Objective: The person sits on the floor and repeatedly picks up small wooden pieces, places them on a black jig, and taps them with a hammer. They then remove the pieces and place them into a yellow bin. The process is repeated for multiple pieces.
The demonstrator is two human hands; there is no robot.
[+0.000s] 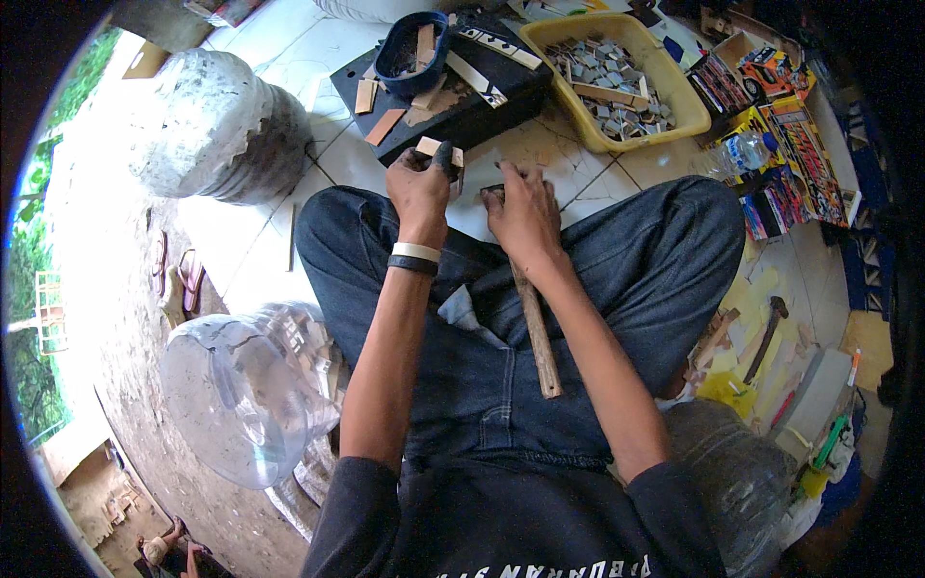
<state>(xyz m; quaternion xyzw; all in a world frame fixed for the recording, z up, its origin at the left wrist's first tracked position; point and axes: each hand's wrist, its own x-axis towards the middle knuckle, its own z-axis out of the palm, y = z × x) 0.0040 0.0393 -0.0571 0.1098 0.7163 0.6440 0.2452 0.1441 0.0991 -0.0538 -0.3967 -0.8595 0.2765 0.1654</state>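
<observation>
I sit cross-legged in dark jeans on a white tiled floor. My left hand (pixel 421 188) is closed around a small wooden block (pixel 431 147) held just above the floor; a white and a black band circle that wrist. My right hand (pixel 525 214) grips a hammer close to its head, and its long wooden handle (pixel 537 335) runs back along my forearm over my lap. The hammer's head is mostly hidden by my fingers. The two hands are close together, side by side.
A black slab (pixel 462 116) ahead carries wood strips and a blue oval tub (pixel 412 50). A yellow basin (pixel 665 87) of small pieces stands beyond on the right. Large clear water jugs (pixel 246 390) sit at left. A second hammer (pixel 766 332), a bottle and colourful boxes lie right.
</observation>
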